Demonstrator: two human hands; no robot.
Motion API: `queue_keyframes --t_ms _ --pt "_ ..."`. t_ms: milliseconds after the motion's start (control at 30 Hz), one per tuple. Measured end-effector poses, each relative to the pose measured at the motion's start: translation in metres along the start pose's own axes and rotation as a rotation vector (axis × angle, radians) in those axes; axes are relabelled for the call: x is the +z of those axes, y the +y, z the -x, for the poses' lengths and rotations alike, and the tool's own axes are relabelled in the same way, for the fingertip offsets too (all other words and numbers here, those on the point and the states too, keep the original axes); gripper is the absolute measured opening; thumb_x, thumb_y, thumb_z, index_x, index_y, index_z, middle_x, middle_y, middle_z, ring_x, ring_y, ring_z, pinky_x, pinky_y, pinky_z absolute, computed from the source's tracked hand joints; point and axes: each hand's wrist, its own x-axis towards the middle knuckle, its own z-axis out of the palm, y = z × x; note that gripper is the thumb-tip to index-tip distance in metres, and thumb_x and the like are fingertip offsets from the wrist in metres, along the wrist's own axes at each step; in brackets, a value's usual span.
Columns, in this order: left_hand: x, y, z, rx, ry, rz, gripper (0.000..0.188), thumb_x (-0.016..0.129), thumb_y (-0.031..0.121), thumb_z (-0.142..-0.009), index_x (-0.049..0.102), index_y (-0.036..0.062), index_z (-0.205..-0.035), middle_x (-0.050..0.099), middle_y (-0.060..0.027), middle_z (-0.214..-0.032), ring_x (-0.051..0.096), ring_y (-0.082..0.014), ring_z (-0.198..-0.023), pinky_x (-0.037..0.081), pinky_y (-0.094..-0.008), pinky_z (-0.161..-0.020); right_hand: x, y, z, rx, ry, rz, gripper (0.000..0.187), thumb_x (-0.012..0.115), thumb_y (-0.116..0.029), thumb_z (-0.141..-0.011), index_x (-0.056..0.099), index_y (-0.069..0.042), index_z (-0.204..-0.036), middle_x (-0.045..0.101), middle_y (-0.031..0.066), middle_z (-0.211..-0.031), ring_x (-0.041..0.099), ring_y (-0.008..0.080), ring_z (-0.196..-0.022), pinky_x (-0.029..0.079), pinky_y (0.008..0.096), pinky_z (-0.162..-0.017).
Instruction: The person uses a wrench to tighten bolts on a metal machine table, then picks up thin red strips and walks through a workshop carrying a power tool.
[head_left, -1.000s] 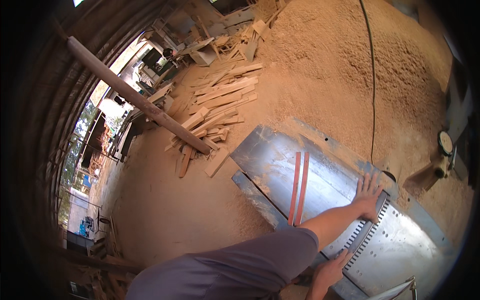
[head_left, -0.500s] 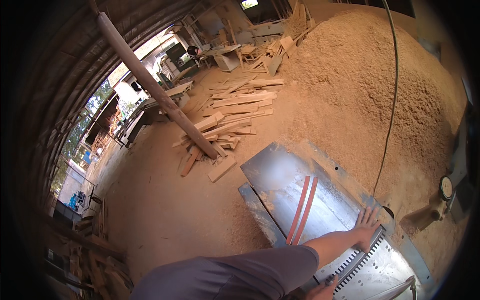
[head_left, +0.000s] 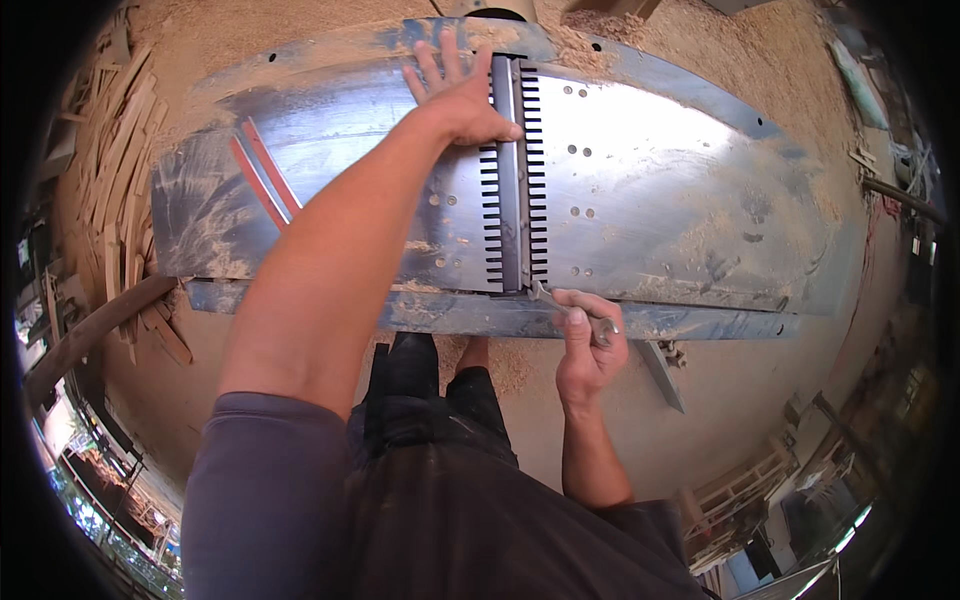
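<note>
Wrench [head_left: 549, 300] now in view

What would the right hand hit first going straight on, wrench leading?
Probably the near end of the dark bar: the wrench in the right hand points there, though depth is unclear.

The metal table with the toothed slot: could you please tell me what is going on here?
A person is working with both hands at the metal table. The left hand is spread near the far end of the slot, its thumb reaching over the long bar inside. The right hand holds a wrench, its tip at the slot's near end. Two reddish strips lie on the table's left part.
</note>
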Motion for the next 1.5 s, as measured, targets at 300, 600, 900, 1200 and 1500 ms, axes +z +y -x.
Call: queue_keyframes --t_ms 300,600,900,1200,1500 --pt "0.021 0.012 0.005 0.019 0.066 -0.089 0.131 0.085 0.061 -0.071 0.006 0.0198 -0.168 -0.015 -0.0256 -0.170 -0.024 -0.0490 -0.153 -0.011 -0.0627 -0.122 -0.025 0.039 0.007 -0.268 -0.084 0.054 0.013 0.063 0.003 -0.097 0.065 0.005 -0.110 0.073 0.0215 -0.112 0.070 0.0233 -0.099 0.057 0.0325 -0.085" --pt "0.030 0.007 0.001 0.040 0.217 -0.091 0.121 0.084 0.054 -0.072 0.016 0.0165 -0.165 -0.002 -0.0292 -0.168 -0.012 -0.0499 -0.154 -0.004 -0.0606 -0.123 -0.026 0.048 0.017 -0.347 -0.059 0.074 0.019 0.060 0.010 -0.092 0.065 0.004 -0.109 0.073 0.0231 -0.109 0.071 0.0249 -0.089 0.059 0.0345 -0.080" --pt "-0.011 0.034 0.021 -0.028 -0.053 0.007 0.131 0.085 0.052 -0.069 0.007 0.0071 -0.166 -0.012 -0.0315 -0.168 -0.016 -0.0522 -0.154 -0.010 -0.0583 -0.124 -0.015 0.061 0.027 -0.334 0.002 0.111 0.022 0.060 0.014 -0.091 0.066 0.003 -0.109 0.073 0.0219 -0.110 0.071 0.0249 -0.090 0.059 0.0343 -0.079" --pt "-0.007 0.037 0.024 -0.004 0.004 0.006 0.131 0.086 0.049 -0.068 0.009 0.0074 -0.166 -0.014 -0.0298 -0.169 -0.018 -0.0514 -0.154 -0.012 -0.0581 -0.124 -0.020 0.044 0.009 -0.343 -0.057 0.239 0.021 0.056 0.013 -0.091 0.067 0.004 -0.107 0.074 0.0200 -0.104 0.066 0.0245 -0.099 0.051 0.0362 -0.091" --pt "-0.011 0.032 0.022 0.014 -0.036 0.063 0.135 0.085 0.051 -0.065 0.006 0.0081 -0.166 -0.021 -0.0273 -0.168 -0.024 -0.0503 -0.153 -0.017 -0.0562 -0.122 -0.006 0.022 0.004 -0.159 0.012 -0.349 0.014 0.060 -0.004 -0.095 0.066 0.006 -0.102 0.058 0.0066 -0.072 0.049 0.0122 -0.062 0.046 0.0307 -0.063"
